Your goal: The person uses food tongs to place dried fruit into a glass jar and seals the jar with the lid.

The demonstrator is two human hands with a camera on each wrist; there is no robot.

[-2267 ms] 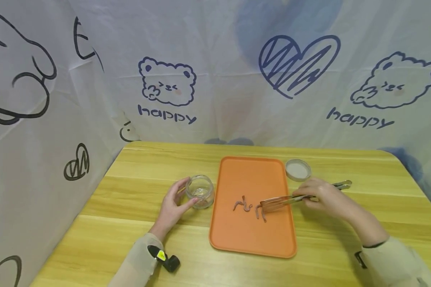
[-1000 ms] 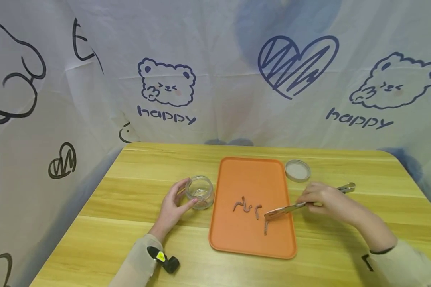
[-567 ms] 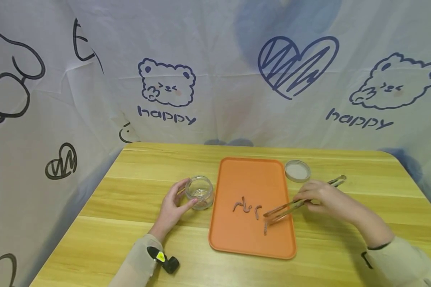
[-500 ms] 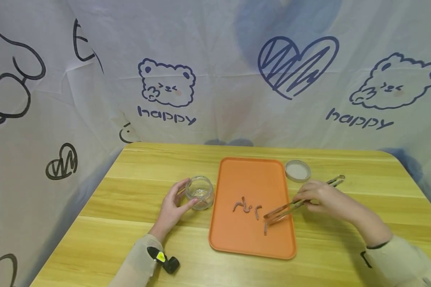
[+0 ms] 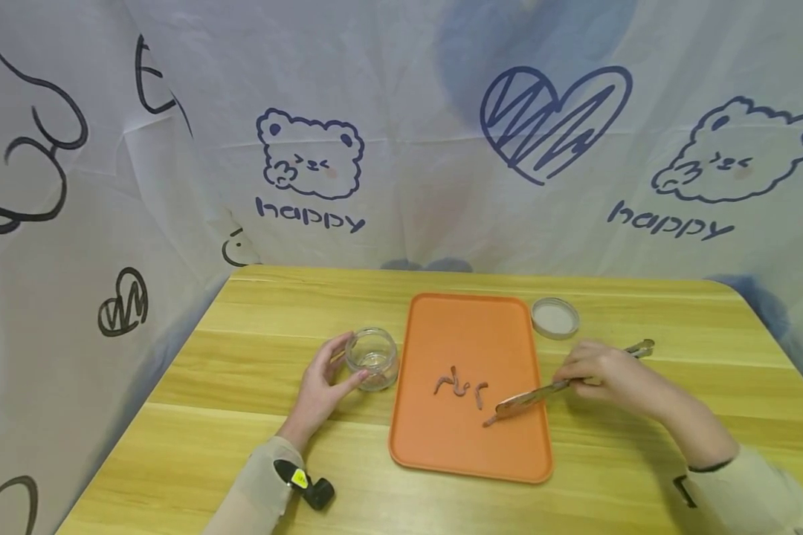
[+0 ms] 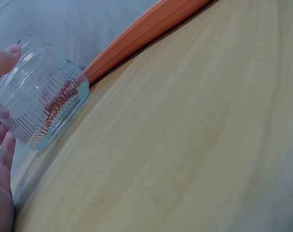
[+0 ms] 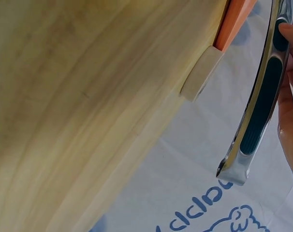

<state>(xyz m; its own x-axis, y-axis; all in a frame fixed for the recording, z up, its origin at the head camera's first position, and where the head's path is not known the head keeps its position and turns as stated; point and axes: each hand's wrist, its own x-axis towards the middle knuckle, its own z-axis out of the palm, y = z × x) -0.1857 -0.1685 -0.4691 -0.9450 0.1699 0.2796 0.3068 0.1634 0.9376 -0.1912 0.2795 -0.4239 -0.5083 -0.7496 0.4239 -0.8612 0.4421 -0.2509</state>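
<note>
My left hand [image 5: 317, 390] holds an open glass jar [image 5: 368, 345] by its side, thumb in front and fingers behind, at the tray's left edge. Through the ribbed glass [image 6: 54, 104] in the left wrist view, something reddish-brown shows at the bottom. My right hand [image 5: 605, 371] grips metal tongs [image 5: 542, 391]; their handle [image 7: 262, 104] has dark green insets in the right wrist view. The tongs' arms are squeezed together over the orange tray [image 5: 468, 319], with a brown worm-like piece [image 5: 489, 421] poking out from their tips. Several similar pieces [image 5: 479, 395] lie to the left.
A round lid [image 5: 555, 318] lies on the wooden table [image 5: 294, 297] just beyond the tray's right side. A white cloth [image 5: 415, 148] with blue drawings hangs behind the table, and another part hangs on the left.
The tongs, spread half a second ago, are now squeezed together at one worm-like piece, whose free end has swung left. Earlier that piece was drawn toward the front. My left hand stays on the jar.
</note>
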